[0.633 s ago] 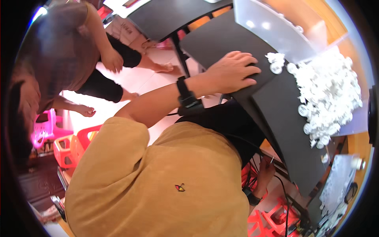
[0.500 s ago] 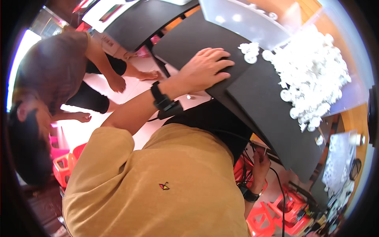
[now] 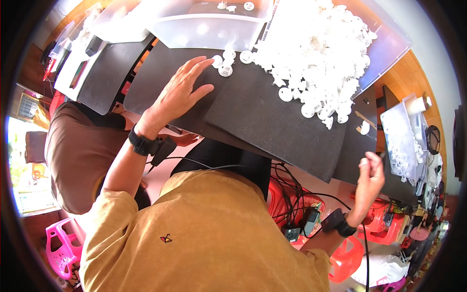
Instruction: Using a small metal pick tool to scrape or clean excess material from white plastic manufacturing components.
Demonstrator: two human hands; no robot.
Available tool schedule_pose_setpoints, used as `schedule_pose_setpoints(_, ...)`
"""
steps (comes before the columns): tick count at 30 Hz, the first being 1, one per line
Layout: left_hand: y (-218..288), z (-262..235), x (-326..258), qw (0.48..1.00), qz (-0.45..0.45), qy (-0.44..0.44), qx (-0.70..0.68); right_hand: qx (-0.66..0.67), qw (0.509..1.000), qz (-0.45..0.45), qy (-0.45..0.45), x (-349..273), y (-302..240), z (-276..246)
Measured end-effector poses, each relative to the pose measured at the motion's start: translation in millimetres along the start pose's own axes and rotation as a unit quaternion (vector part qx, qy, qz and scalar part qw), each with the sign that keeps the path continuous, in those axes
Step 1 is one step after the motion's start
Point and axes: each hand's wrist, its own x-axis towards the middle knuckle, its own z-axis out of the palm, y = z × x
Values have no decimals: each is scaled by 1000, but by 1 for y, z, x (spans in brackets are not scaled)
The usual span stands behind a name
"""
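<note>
My left hand (image 3: 181, 90) hovers over the dark tabletop (image 3: 151, 82) with its fingers stretched out and thumb apart, holding nothing. Close to its fingertips lies a little group of small white round plastic pieces (image 3: 225, 70). Past the table's right front edge, my right hand (image 3: 369, 181) is raised with its fingers loosely bent; I see nothing in it. A large heap of white plastic pieces (image 3: 311, 53) spreads over the far part of a thick black board (image 3: 277, 117). One loose white piece (image 3: 364, 127) lies right of the board.
A translucent bin (image 3: 209, 31) stands behind the board. At right, a clear container (image 3: 399, 141) holds white parts. Black cables (image 3: 292, 194) hang over a red stool (image 3: 277, 204) below the table. Another person (image 3: 87, 155) bends low at my left.
My view has swung, so the table appears straighter ahead. My right hand has come up from below the table edge. The person at left has bent lower, and my left hand remains over the table.
</note>
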Motion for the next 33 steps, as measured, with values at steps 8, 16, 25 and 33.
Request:
schedule_pose_setpoints(8, -4, 34, 47, 998, 25, -62, 7, 154, 987, -37, 40, 5, -19, 55)
schedule_pose_setpoints(16, -10, 39, 63, 990, 67, -48, 116, 155, 981, -97, 64, 41, -75, 55)
schedule_pose_setpoints(25, -21, 37, 74, 994, 75, -67, 46, 123, 987, -98, 30, 76, -70, 41)
schedule_pose_setpoints(33, -24, 40, 80, 994, 67, -49, 65, 45, 993, -106, -15, 86, -10, 51)
